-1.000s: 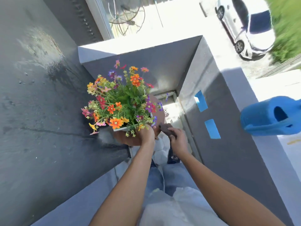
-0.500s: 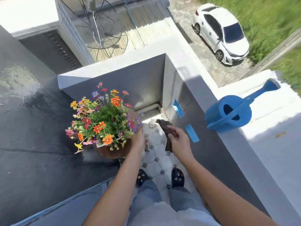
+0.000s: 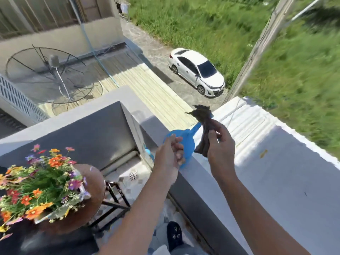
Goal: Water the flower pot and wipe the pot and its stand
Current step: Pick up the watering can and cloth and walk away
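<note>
A brown flower pot [image 3: 93, 188] full of coloured flowers [image 3: 42, 183] stands at the lower left on a black metal stand [image 3: 116, 197]. A blue watering can [image 3: 185, 142] rests on the top of the grey balcony wall [image 3: 211, 181], partly hidden behind my hands. My left hand [image 3: 169, 155] is raised in front of the can with its fingers curled, holding nothing that I can see. My right hand [image 3: 219, 142] is lifted above the wall and grips a dark brown cloth [image 3: 204, 129], which hangs bunched from it.
The balcony floor has pale tiles with a round drain [image 3: 132, 175]. My dark shoe [image 3: 174, 234] stands on it. Beyond the wall are a corrugated roof [image 3: 156, 92], a white car [image 3: 197, 71], grass and a pole [image 3: 257, 48].
Both hands have left the pot and risen to the right, up to the wall top. The cloth came up with my right hand. The view has tilted up and outward.
</note>
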{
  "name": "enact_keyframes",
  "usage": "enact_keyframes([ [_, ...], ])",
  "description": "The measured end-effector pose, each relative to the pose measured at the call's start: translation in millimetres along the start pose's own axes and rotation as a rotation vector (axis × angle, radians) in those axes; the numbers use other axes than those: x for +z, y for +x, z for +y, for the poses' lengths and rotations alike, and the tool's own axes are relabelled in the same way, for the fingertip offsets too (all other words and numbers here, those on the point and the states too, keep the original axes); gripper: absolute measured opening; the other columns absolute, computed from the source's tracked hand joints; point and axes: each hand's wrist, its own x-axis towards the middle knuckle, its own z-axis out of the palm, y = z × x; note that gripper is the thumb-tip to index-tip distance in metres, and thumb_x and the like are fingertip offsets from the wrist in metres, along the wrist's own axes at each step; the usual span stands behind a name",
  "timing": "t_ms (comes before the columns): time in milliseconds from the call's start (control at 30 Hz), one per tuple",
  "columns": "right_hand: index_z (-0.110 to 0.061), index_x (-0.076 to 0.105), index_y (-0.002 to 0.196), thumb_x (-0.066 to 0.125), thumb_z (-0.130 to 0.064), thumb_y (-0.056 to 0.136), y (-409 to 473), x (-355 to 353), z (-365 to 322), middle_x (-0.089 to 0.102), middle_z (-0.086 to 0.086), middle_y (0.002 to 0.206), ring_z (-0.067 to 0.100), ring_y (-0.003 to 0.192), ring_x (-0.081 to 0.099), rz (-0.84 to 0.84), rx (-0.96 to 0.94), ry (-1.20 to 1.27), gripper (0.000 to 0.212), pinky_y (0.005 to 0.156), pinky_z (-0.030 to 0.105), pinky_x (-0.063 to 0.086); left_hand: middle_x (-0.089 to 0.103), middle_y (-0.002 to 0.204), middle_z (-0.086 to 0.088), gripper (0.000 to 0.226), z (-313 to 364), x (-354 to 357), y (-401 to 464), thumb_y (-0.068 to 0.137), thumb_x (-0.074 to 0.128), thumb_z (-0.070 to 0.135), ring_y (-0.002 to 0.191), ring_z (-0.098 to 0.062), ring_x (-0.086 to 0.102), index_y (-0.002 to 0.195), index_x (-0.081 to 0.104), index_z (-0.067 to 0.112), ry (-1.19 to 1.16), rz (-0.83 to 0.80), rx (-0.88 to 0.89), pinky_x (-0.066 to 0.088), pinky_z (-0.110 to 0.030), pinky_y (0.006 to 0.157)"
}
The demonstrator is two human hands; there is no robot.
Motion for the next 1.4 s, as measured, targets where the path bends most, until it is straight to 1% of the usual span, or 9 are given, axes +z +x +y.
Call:
enact_keyframes([
  [100, -0.038, 0.064, 0.114, 0.048, -0.033, 0.090, 8.2, -31.5, 3.9, 0.064, 0.024, 0.099, 0.046, 0.086, 0.065, 0.050, 0.041, -0.023, 0.029, 0.066, 0.052, 0.060, 0.056, 0.064, -0.001, 0.028, -32.1, 25.1, 25.7, 0.093, 0.057, 0.039, 0.034, -0.007, 0.036, 0.089, 0.059, 0.011, -0.196, 0.010, -0.140, 0.027, -0.018, 0.033],
  [200, -0.031, 0.065, 0.112, 0.044, -0.016, 0.099, 12.3, -47.9, 7.1, 0.061, 0.025, 0.099, 0.046, 0.073, 0.065, 0.055, 0.087, -0.001, 0.029, 0.047, 0.031, 0.054, 0.060, 0.075, -0.005, 0.039, -47.5, 36.6, 47.1, 0.089, 0.062, 0.044, 0.046, -0.008, 0.038, 0.110, 0.054, 0.014, -0.338, 0.051, -0.153, 0.029, -0.018, 0.037],
  [333, -0.014, 0.063, 0.116, 0.040, -0.004, 0.101, 14.4, -49.1, 8.5, 0.061, 0.016, 0.087, 0.006, 0.047, 0.061, 0.041, 0.145, 0.065, 0.029, 0.045, 0.024, 0.049, 0.059, 0.081, -0.003, 0.031, -46.6, 47.6, 63.8, 0.091, 0.059, 0.045, 0.049, -0.007, 0.036, 0.096, 0.052, 0.016, -0.330, 0.130, -0.134, 0.028, -0.018, 0.037],
  [467, -0.011, 0.064, 0.109, 0.039, -0.001, 0.101, 16.2, -38.5, 12.8, 0.062, -0.002, 0.067, 0.003, 0.052, 0.061, 0.010, 0.204, 0.161, 0.028, 0.050, 0.017, 0.048, 0.058, 0.078, 0.001, 0.030, -41.7, 46.9, 74.5, 0.096, 0.051, 0.043, 0.046, -0.006, 0.035, 0.092, 0.057, 0.013, -0.306, 0.203, -0.103, 0.027, -0.018, 0.033],
  [833, -0.013, 0.066, 0.116, 0.042, -0.010, 0.103, 20.0, -0.1, 13.9, 0.067, 0.019, 0.116, 0.033, 0.102, 0.065, -0.103, 0.301, 0.260, 0.027, 0.094, 0.050, 0.052, 0.061, 0.095, 0.007, 0.024, -29.3, 21.9, 76.2, 0.094, 0.053, 0.044, 0.067, -0.009, 0.048, 0.103, 0.064, 0.024, -0.264, 0.360, 0.011, 0.035, -0.023, 0.048],
  [1000, -0.008, 0.065, 0.115, 0.038, -0.011, 0.104, 12.1, 25.1, 11.0, 0.068, 0.026, 0.113, 0.038, 0.100, 0.067, -0.168, 0.423, 0.350, 0.029, 0.074, 0.041, 0.058, 0.047, 0.068, 0.003, 0.029, -4.8, -24.3, 75.4, 0.097, 0.046, 0.045, 0.054, -0.010, 0.042, 0.100, 0.060, 0.019, -0.080, 0.414, 0.065, 0.034, -0.023, 0.045],
  [1200, -0.002, 0.062, 0.124, 0.053, -0.036, 0.096, -2.6, 68.8, 31.9, 0.069, 0.020, 0.114, 0.033, 0.096, 0.064, -0.440, 0.767, 0.620, 0.044, 0.081, 0.042, 0.054, 0.053, 0.075, 0.000, 0.038, 20.9, -106.5, 80.6, 0.097, 0.047, 0.045, 0.054, -0.012, 0.037, 0.091, 0.066, 0.013, 0.160, 0.467, 0.127, 0.033, -0.024, 0.050],
  [1300, -0.003, 0.053, 0.127, 0.066, -0.016, 0.087, -10.0, 98.3, 65.2, 0.068, 0.018, 0.113, 0.032, 0.095, 0.064, -0.620, 0.687, 0.537, 0.044, 0.078, 0.041, 0.057, 0.053, 0.075, -0.005, 0.038, 24.5, -148.6, 98.1, 0.098, 0.046, 0.044, 0.049, -0.012, 0.036, 0.086, 0.064, 0.013, 0.280, 0.456, 0.117, 0.034, -0.023, 0.046],
  [1400, -0.008, 0.046, 0.129, 0.071, 0.005, 0.075, -17.4, 126.7, 117.5, 0.064, 0.019, 0.125, 0.030, 0.103, 0.066, -0.596, 0.646, 0.310, 0.061, 0.083, 0.043, 0.057, 0.050, 0.076, -0.010, 0.039, 9.4, -199.2, 128.8, 0.098, 0.045, 0.045, 0.046, -0.012, 0.036, 0.086, 0.064, 0.013, 0.381, 0.455, 0.102, 0.034, -0.022, 0.041],
])
